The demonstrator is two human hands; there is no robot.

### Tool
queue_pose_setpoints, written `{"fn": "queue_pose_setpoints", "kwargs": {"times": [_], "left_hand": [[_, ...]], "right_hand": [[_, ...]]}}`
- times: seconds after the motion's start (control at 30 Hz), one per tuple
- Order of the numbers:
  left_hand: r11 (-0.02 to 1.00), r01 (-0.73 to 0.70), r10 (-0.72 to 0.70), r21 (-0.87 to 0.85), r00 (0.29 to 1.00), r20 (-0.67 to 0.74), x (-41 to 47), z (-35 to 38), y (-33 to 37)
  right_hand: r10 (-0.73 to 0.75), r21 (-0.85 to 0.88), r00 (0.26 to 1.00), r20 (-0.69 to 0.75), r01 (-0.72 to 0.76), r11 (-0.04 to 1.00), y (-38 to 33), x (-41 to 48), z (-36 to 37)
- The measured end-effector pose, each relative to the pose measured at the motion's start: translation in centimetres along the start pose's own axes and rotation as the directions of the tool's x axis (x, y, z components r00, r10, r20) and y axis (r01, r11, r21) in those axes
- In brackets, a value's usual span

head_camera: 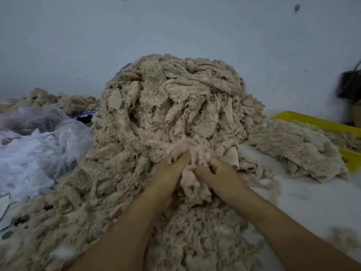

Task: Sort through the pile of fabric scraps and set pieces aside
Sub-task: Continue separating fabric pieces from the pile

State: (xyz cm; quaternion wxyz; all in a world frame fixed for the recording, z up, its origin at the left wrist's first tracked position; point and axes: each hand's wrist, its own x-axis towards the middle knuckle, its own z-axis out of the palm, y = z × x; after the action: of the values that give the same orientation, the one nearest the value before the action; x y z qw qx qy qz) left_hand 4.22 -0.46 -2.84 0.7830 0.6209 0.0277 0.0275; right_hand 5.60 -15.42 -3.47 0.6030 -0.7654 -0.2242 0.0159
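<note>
Mid-frame on the bench (304,200), the pile (166,106) of fleecy scraps looks light, soft and tangled. The left grip (170,174) and right grip (221,173) both pinch one scrap (195,184) at its front; loose edges seem best.

The pile of fabric scraps (172,106) is beige cloth, shaggy and fleecy on one face, with a smoother, fine-knit matt backing showing on some pieces. The bag (64,126) at left is thin clear plastic, crinkled and faintly glossy. The slotted basket (312,122) is smooth yellow plastic. The wall (175,32) looks matt.
</note>
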Motion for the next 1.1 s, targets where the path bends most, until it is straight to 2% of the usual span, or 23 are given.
{"fn": "queue_pose_setpoints", "kwargs": {"times": [0.1, 0.17, 0.23, 0.3, 0.33, 0.37, 0.4, 0.43, 0.47, 0.5, 0.53, 0.57, 0.67, 0.73, 0.8, 0.87, 1.0, 1.1], "left_hand": [[0.990, 0.122, -0.120, -0.072, 0.992, 0.025, 0.0, -0.4, 0.2], [0.983, 0.101, -0.095, -0.151, 0.994, 0.046, 0.2, -0.3, 0.4], [0.980, -0.005, 0.008, -0.198, 1.000, 0.014, 0.6, -0.3, 0.5], [0.985, -0.110, 0.102, -0.129, 0.992, -0.067, 1.2, -0.6, 0.5], [0.989, -0.133, 0.127, -0.064, 0.987, -0.094, 1.3, -0.8, 0.4], [0.989, -0.145, 0.145, 0.008, 0.985, -0.099, 1.4, -0.8, 0.2], [0.984, -0.150, 0.159, 0.091, 0.982, -0.101, 1.4, -0.8, 0.0], [0.972, -0.157, 0.177, 0.176, 0.979, -0.103, 1.3, -0.8, -0.2], [0.950, -0.171, 0.203, 0.261, 0.974, -0.100, 1.3, -0.8, -0.4], [0.921, -0.191, 0.233, 0.340, 0.969, -0.087, 1.3, -0.8, -0.5], [0.887, -0.214, 0.261, 0.409, 0.963, -0.061, 1.3, -0.9, -0.7], [0.856, -0.226, 0.264, 0.465, 0.964, -0.016, 1.4, -1.1, -0.8], [0.752, -0.256, 0.180, 0.608, 0.966, 0.186, 1.5, -1.2, -1.4], [0.650, -0.281, 0.106, 0.706, 0.953, 0.282, 1.5, -0.9, -1.8], [0.545, -0.283, 0.090, 0.789, 0.956, 0.281, 1.6, -0.8, -2.1], [0.510, -0.244, 0.137, 0.825, 0.970, 0.202, 1.9, -0.7, -2.0], [0.567, -0.177, 0.272, 0.804, 0.962, 0.021, 1.9, -1.1, -1.3], [0.682, -0.148, 0.372, 0.716, 0.913, -0.165, 1.8, -1.8, -0.7]], "right_hand": [[0.024, 0.093, 0.998, 0.062, -0.030, 0.995, 0.5, -0.2, -0.2], [0.099, 0.173, 0.993, 0.063, -0.108, 0.979, 0.0, -0.2, -0.6], [0.132, 0.450, 0.979, -0.152, -0.050, 0.892, -0.7, 0.3, -2.0], [0.125, 0.721, 0.915, -0.383, 0.212, 0.660, -1.2, 1.0, -4.6], [0.166, 0.773, 0.881, -0.444, 0.282, 0.569, -1.1, 1.1, -5.6], [0.222, 0.775, 0.857, -0.465, 0.273, 0.570, -1.0, 0.8, -6.0], [0.266, 0.714, 0.845, -0.464, 0.179, 0.677, -0.7, 0.7, -5.8], [0.279, 0.557, 0.840, -0.465, 0.033, 0.830, -0.3, 0.6, -5.1], [0.238, 0.314, 0.848, -0.474, -0.090, 0.945, 0.3, 0.6, -4.4], [0.140, 0.026, 0.867, -0.478, -0.145, 0.989, 0.8, 0.6, -3.7], [0.025, -0.230, 0.901, -0.434, -0.138, 0.963, 1.2, 0.8, -3.2], [-0.023, -0.417, 0.936, -0.351, -0.134, 0.899, 1.6, 1.0, -2.9], [0.118, -0.731, 0.974, -0.194, -0.224, 0.645, 2.6, 1.3, -2.5], [0.150, -0.784, 0.968, -0.203, -0.253, 0.567, 2.9, 1.2, -2.4], [0.110, -0.766, 0.968, -0.227, -0.247, 0.594, 2.8, 1.1, -2.6], [0.046, -0.730, 0.969, -0.241, -0.212, 0.650, 2.7, 1.2, -2.8], [-0.129, -0.631, 0.933, -0.337, -0.122, 0.766, 1.9, 1.2, -2.4], [-0.215, -0.539, 0.880, -0.423, -0.054, 0.841, 1.2, 0.8, -2.3]]}}
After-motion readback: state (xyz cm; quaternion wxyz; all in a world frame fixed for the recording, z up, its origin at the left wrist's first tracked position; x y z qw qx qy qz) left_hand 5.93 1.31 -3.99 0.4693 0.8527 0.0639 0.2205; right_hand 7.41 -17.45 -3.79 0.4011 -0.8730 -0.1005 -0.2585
